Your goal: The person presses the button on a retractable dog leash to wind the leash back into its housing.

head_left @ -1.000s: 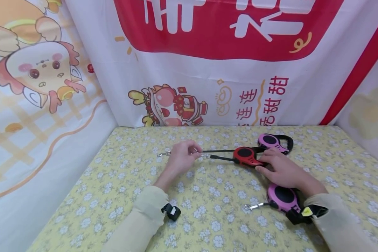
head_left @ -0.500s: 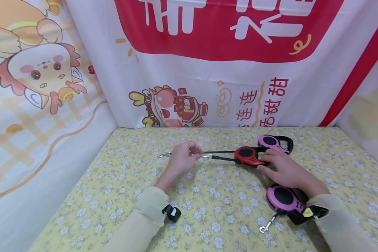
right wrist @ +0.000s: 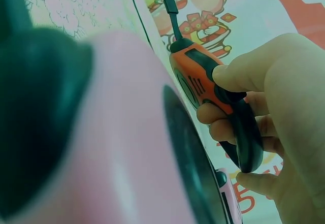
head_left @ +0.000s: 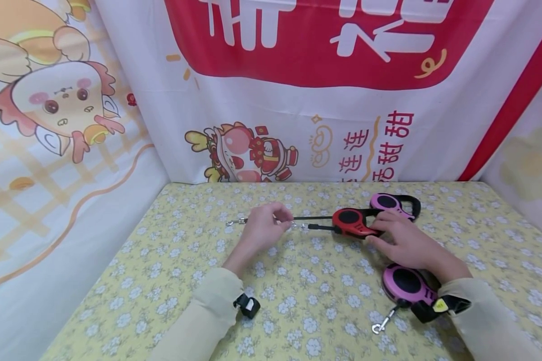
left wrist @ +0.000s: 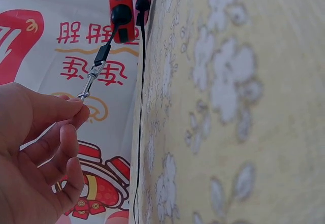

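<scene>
My right hand (head_left: 404, 243) grips the black handle of a red retractable dog leash (head_left: 358, 230), thumb on its top in the right wrist view. Thumb and index finger of my left hand (head_left: 263, 224) pinch the end of its silver clip (left wrist: 90, 83); the other fingers curl loosely. A short black strap (head_left: 321, 227) runs from clip to casing. Behind lies a pink retractable leash (head_left: 385, 201); its thin black cord (head_left: 313, 217) stretches left past my left hand to a silver clip (head_left: 231, 222). A second pink leash (head_left: 404, 281) is under my right wrist, its clip (head_left: 383, 323) pointing toward me.
A yellow floral cloth (head_left: 271, 311) covers the table. White printed fabric (head_left: 271, 105) stands upright behind it, with more fabric at the left (head_left: 135, 200) and right. Black camera straps (head_left: 248, 305) are on both sleeves.
The near pink leash's clip has swung from pointing left to pointing toward me. The red leash has shifted slightly, and my left hand has moved a little right, still pinching its clip.
</scene>
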Action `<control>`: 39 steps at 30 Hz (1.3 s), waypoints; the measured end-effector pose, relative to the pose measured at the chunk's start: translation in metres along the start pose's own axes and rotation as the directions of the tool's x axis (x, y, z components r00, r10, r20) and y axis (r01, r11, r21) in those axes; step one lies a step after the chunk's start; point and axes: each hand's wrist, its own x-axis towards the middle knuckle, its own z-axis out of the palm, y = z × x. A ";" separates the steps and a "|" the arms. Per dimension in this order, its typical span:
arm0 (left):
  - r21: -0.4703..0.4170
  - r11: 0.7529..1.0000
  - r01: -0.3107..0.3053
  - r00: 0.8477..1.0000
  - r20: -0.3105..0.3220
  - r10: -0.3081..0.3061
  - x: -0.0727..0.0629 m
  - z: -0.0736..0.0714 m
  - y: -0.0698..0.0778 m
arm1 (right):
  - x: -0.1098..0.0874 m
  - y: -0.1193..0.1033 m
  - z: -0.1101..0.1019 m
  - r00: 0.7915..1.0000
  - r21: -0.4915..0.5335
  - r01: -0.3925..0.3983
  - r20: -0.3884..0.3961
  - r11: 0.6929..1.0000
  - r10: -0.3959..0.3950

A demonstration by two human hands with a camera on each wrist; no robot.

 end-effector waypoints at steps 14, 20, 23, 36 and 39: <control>-0.019 1.000 0.010 1.000 0.020 -0.009 -0.002 0.003 0.004 | 0.001 -0.006 0.001 0.999 0.014 -0.018 0.027 1.000 0.017; -0.021 1.000 -0.003 1.000 0.010 0.003 -0.004 0.003 0.004 | 0.001 -0.008 0.002 0.999 0.010 -0.013 0.030 1.000 0.013; -0.012 1.000 -0.019 1.000 0.011 0.019 -0.003 0.003 0.004 | 0.002 -0.009 0.003 1.000 0.008 -0.005 0.026 1.000 0.004; 0.003 0.999 -0.043 0.999 0.029 0.043 -0.002 0.005 0.004 | 0.003 -0.012 0.005 1.000 0.005 0.002 0.020 1.000 -0.002; 0.001 0.999 -0.041 0.999 0.027 0.041 -0.002 0.005 0.004 | 0.004 -0.012 0.005 1.000 0.007 0.006 0.021 1.000 -0.006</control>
